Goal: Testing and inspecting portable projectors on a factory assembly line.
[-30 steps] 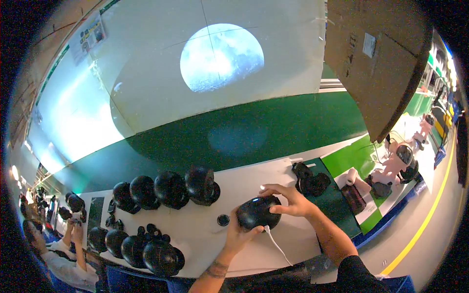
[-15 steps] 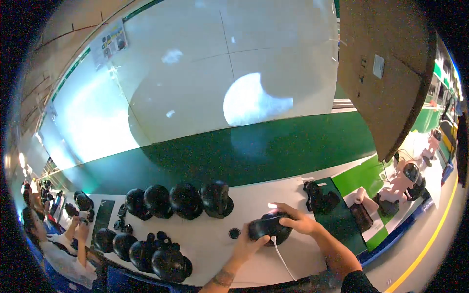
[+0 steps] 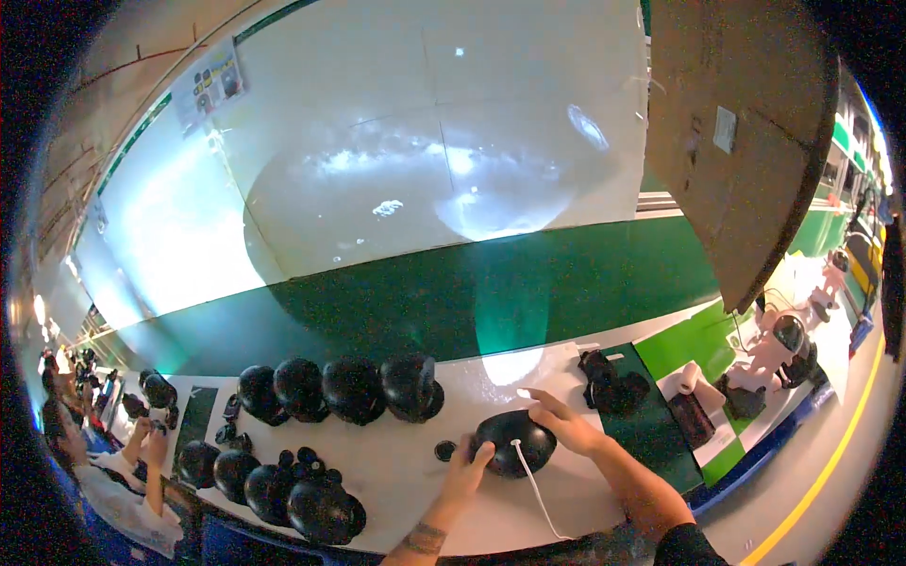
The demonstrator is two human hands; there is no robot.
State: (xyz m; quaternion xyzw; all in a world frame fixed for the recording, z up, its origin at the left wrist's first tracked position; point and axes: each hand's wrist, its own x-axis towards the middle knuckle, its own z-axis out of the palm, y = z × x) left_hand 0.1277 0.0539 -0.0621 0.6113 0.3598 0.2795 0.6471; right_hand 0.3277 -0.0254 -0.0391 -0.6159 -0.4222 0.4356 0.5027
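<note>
A glossy black, rounded star projector (image 3: 510, 460) rests on the white table in front of me, with a white cable (image 3: 536, 495) plugged into the side facing me. My left hand (image 3: 462, 472) grips its left side, the thumb near the front. Across its upper right side lies my right hand (image 3: 566, 426), fingers curved against the shell. A bright patch of light (image 3: 512, 366) falls on the table just beyond it, and a starry, cloudy picture (image 3: 444, 160) shines on the white wall panel. Close by my left hand sits a small round black disc (image 3: 444, 451).
Two rows of similar black round units stand to the left, a far row (image 3: 354, 389) and a near row (image 3: 269, 492). Black parts (image 3: 613, 382) lie on a dark green mat (image 3: 661, 448) at right. A cardboard sheet (image 3: 741, 141) hangs upper right. Another person (image 3: 118, 491) works far left.
The projector has turned in my hands, its cable socket now higher on the near face. The bright round spot on the wall has given way to a galaxy picture, and light reaches the table.
</note>
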